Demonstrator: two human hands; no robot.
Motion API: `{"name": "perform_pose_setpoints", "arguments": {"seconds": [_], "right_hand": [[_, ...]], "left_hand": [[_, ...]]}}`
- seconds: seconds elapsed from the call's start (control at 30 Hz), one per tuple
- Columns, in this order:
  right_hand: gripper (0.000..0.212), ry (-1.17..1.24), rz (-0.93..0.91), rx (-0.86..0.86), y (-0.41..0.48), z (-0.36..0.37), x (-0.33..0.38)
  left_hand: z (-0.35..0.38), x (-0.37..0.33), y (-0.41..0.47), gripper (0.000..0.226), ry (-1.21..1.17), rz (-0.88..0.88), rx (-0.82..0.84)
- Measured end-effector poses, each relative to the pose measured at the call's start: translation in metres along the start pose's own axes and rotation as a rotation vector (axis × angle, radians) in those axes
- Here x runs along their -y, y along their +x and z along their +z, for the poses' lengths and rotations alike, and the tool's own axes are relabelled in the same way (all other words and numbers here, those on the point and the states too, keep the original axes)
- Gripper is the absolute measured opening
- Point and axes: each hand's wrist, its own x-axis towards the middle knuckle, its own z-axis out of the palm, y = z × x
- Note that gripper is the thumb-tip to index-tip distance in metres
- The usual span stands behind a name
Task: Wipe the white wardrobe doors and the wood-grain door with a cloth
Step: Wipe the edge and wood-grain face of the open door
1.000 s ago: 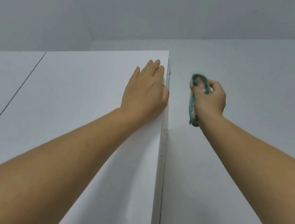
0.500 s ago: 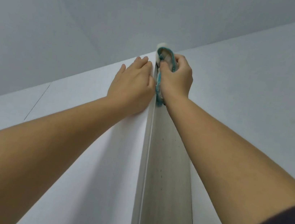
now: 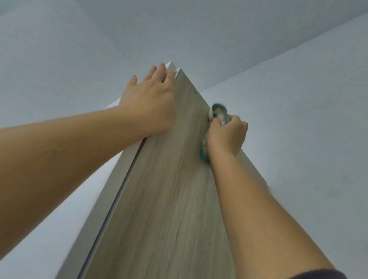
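1. Right hand (image 3: 226,134) has its fingers curled tight round the cloth (image 3: 219,113) — white with teal edging, poking out above and below the fist.
2. Cloth is pressed on the wood-grain door (image 3: 170,196), right edge, near the top.
3. Left hand (image 3: 150,101) lies flat, fingers straight, on the white wardrobe door (image 3: 110,188) — fingertips almost at its top corner.

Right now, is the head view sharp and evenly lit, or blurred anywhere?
Head view: soft, even light, no glare; the wood-grain door looks smeared near the bottom; the cloth in the right hand is fuzzy but readable; the wide angle makes the door's edges converge steeply.
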Motion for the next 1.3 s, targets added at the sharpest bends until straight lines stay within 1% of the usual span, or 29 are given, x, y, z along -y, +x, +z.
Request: {"name": "perform_pose_setpoints", "arguments": {"seconds": [0.03, 0.07, 0.1, 0.17, 0.23, 0.3, 0.37, 0.5, 0.67, 0.87, 1.13, 1.3], "right_hand": [[0.024, 0.03, 0.041, -0.011, 0.0, -0.003, -0.011], [0.023, 0.069, 0.033, -0.022, -0.002, -0.002, -0.014], [0.021, 0.129, -0.012, -0.027, -0.004, 0.0, -0.011], [0.018, 0.22, -0.181, -0.001, -0.011, 0.005, 0.006], [0.019, 0.261, -0.333, 0.032, -0.02, 0.012, 0.028], [0.019, 0.272, -0.412, 0.031, -0.024, 0.018, 0.042], [0.018, 0.277, -0.437, 0.026, -0.024, 0.023, 0.048], [0.015, 0.273, -0.368, -0.006, -0.013, 0.021, 0.037], [0.015, 0.218, -0.311, -0.021, -0.001, 0.019, 0.015], [0.016, 0.206, -0.293, -0.007, 0.016, 0.018, -0.011], [0.025, 0.168, -0.144, -0.029, 0.056, 0.0, -0.108], [0.026, 0.095, -0.058, -0.06, 0.077, -0.013, -0.168]], "left_hand": [[0.0, -0.002, 0.001, 0.062, 0.024, -0.002, 0.015], [0.001, -0.001, 0.001, 0.062, 0.025, -0.005, 0.017], [0.0, -0.001, 0.001, 0.061, 0.035, -0.004, 0.014], [-0.001, -0.002, 0.001, 0.056, 0.029, -0.001, 0.007], [-0.002, -0.001, 0.001, 0.052, 0.027, 0.005, -0.001], [-0.002, -0.001, 0.002, 0.048, 0.041, 0.023, -0.002], [-0.003, 0.0, 0.002, 0.046, 0.06, 0.022, -0.015], [-0.002, -0.001, 0.001, 0.047, 0.137, -0.001, -0.012], [-0.003, -0.005, -0.003, 0.042, 0.228, -0.042, 0.012], [0.002, -0.02, -0.005, 0.05, 0.31, -0.144, -0.019], [0.002, -0.03, -0.014, 0.043, 0.378, -0.144, -0.082], [0.002, -0.035, -0.016, 0.027, 0.398, -0.143, -0.087]]}}
